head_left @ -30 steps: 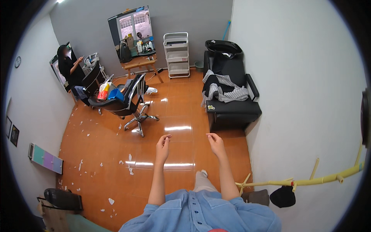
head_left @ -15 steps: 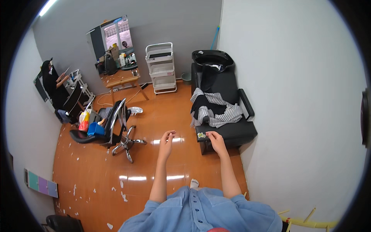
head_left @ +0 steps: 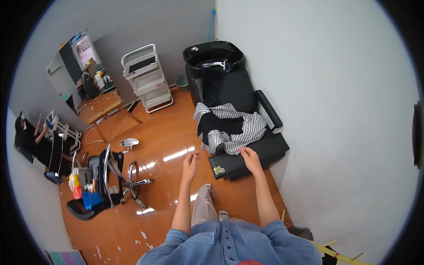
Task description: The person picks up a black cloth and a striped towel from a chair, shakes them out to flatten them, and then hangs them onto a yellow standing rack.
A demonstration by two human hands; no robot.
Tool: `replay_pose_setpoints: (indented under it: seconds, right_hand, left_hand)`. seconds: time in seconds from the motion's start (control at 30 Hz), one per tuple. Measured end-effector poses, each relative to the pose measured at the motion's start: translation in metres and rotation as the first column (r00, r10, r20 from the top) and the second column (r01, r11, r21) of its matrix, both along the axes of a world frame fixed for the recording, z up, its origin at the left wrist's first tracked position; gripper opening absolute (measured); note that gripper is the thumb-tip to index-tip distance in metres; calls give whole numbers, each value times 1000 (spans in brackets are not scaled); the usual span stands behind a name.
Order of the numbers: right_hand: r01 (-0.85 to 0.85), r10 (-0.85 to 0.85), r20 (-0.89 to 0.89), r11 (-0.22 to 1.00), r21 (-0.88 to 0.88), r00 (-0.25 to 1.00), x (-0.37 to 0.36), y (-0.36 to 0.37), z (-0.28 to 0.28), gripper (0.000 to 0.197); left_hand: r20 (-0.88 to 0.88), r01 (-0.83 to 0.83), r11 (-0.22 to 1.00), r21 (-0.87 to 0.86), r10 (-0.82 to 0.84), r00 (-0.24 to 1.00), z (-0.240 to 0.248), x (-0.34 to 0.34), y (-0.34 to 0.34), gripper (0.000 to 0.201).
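My left hand [head_left: 190, 166] is raised in front of me above the tiled floor, its fingers loosely curved and apart, with nothing visible in it. My right hand [head_left: 251, 160] hovers over the front of the black shampoo chair [head_left: 265, 152], its fingers bent inward and apart, also with nothing visible in it. Beyond the right hand, a black cloth with grey-and-white striped fabric [head_left: 245, 130] lies crumpled on the seat. A small green-and-white patch [head_left: 219, 169] shows on the seat's near left corner. At the chair's far end is a black wash basin [head_left: 214, 55].
A white three-tier trolley [head_left: 148, 81] and a grey bucket [head_left: 182, 81] stand left of the shampoo chair. Farther left are a wooden table [head_left: 104, 105] and a wheeled salon chair [head_left: 106, 176] bearing a blue container [head_left: 92, 200] and bottles. A person in black [head_left: 37, 141] stands at far left. White scraps litter the floor.
My view has turned to the right and come nearer the shampoo chair, so the furniture sits farther left. One leg now shows stepping forward. Both hands stay raised, much as before.
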State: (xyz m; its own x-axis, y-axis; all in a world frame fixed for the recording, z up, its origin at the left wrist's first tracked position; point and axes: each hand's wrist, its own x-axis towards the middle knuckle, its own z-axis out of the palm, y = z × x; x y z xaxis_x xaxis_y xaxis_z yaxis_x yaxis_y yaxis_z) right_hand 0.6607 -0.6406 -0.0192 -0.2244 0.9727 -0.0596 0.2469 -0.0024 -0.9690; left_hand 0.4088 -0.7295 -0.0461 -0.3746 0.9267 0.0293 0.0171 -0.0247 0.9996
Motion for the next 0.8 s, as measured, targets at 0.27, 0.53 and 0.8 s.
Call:
replay_pose_setpoints:
  seconds: [0.27, 0.53, 0.8]
  right_hand:
    - [138, -115, 204, 985, -105, 972, -37, 103, -90, 25]
    - [-61, 84, 402, 996, -69, 912, -95, 209, -202, 24]
    - [-194, 73, 796, 979, 56, 601, -138, 245, -233, 22]
  left_hand:
    - [-5, 93, 976, -195, -96, 995, -93, -58, 131, 23]
    - [-246, 194, 914, -357, -292, 924, -187, -99, 249, 25]
    - [-689, -39, 888, -458, -326, 648, -236, -97, 293, 45]
